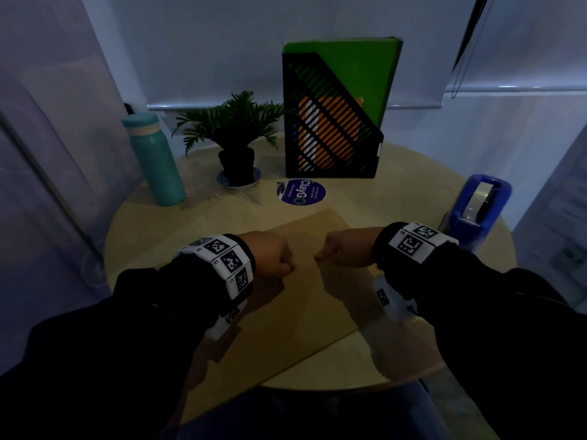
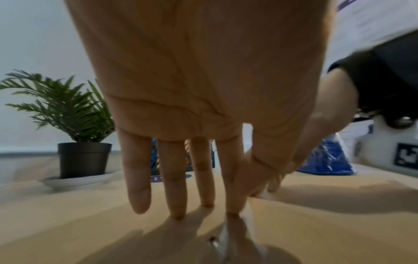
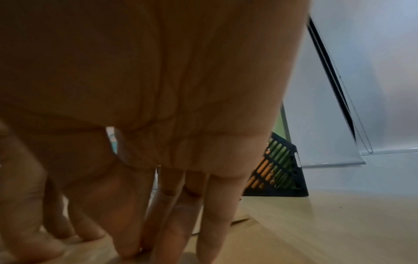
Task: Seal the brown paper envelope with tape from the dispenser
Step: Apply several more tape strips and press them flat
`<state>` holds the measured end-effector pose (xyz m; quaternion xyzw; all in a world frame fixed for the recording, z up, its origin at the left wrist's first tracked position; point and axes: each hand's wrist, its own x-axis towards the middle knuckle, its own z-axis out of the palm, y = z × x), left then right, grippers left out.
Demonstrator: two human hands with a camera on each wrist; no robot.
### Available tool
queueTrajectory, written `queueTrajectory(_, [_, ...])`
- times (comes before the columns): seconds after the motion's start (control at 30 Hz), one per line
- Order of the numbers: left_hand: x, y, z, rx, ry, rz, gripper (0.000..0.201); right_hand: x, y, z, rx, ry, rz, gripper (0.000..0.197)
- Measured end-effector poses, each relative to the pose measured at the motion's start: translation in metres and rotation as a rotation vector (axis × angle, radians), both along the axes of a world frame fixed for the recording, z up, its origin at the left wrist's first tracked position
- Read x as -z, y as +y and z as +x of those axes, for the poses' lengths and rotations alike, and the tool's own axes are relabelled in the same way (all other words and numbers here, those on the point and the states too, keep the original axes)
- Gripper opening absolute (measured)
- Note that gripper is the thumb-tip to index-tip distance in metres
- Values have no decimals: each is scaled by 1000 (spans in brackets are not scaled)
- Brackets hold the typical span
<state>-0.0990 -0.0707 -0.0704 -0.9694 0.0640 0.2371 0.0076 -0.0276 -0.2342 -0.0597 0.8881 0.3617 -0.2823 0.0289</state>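
The brown paper envelope lies flat on the round table in front of me. My left hand and right hand meet over its middle, fingertips down on the paper and a small gap between the two hands. In the left wrist view my left hand has straight fingers, and its index finger presses a shiny strip of clear tape onto the envelope. My right hand also presses down with straight fingers. The blue tape dispenser stands at the table's right edge, behind my right wrist.
Along the back of the wooden table stand a teal bottle, a potted plant on a saucer and a black file holder with a green folder. A round purple sticker lies just beyond the envelope.
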Motion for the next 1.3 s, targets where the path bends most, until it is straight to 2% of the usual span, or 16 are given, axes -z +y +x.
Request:
queueTrajectory(0.17, [-2, 1, 1, -52, -13, -6, 42, 3, -3, 1, 12, 4, -30, 42])
queueTrajectory(0.27, [-6, 0, 3, -88, 3, -25, 37, -1, -6, 0, 29, 15, -47, 42])
queueTrajectory(0.33, [-8, -2, 3, -123, 5, -66, 26, -3, -12, -2, 45, 32, -22, 41])
queueTrajectory(0.4, [-11, -3, 4, -148, -19, -87, 30, -7, -20, -3, 76, 37, 44, 40])
queueTrajectory(0.6, [-35, -19, 15, -127, -296, -66, 36, -18, -45, 4, 257, -174, 243, 45])
queueTrajectory(0.73, [-54, -37, 36, -118, -503, -201, 36, -32, -62, 11, 314, -315, 319, 51])
queueTrajectory(0.87, [-57, -65, 56, -92, -606, -354, 34, -45, -83, 15, 300, -363, 291, 53])
queueTrajectory(1.13, [-36, -131, 87, 20, -632, -530, 37, -60, -125, 31, 415, -548, 418, 56])
queueTrajectory(1.3, [-31, -170, 101, 34, -539, -610, 41, -59, -160, 52, 588, -551, 350, 64])
